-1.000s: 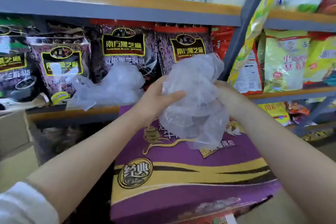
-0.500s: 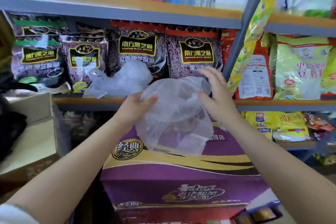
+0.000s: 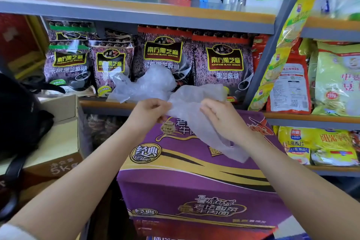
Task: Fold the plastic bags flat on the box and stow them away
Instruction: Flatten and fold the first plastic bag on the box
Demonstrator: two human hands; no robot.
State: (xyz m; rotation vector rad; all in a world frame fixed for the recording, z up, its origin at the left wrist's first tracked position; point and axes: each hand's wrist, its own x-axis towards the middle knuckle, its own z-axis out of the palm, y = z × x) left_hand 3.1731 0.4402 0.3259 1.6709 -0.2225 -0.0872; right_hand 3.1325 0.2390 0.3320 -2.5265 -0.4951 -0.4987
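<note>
Two hands were on one clear plastic bag (image 3: 191,111) above the purple box (image 3: 194,165), and the bag's shape had altered markedly within the last second. One second earlier it was a bunched wad held between both palms in front of the shelf goods; half a second earlier it was ballooned open between the hands. At inspection it was drawn out sideways into a looser sheet, its lower corner trailing down onto the box top. In my judgement the bag was being opened and straightened ahead of flattening; no fold had yet been made.

Left hand (image 3: 149,112): fingers curled, pinching the bag's left edge between thumb and fingers. Right hand (image 3: 218,117): fingers bent down over the bag's right portion, gripping the film; the exact contact of the thumb could not be determined, as it lay behind the plastic.

A second plastic bag (image 3: 148,85) lay crumpled and untouched on the shelf ledge (image 3: 101,104) just behind the hands, against the black sesame packets (image 3: 163,58). Nothing had yet been stowed.
</note>
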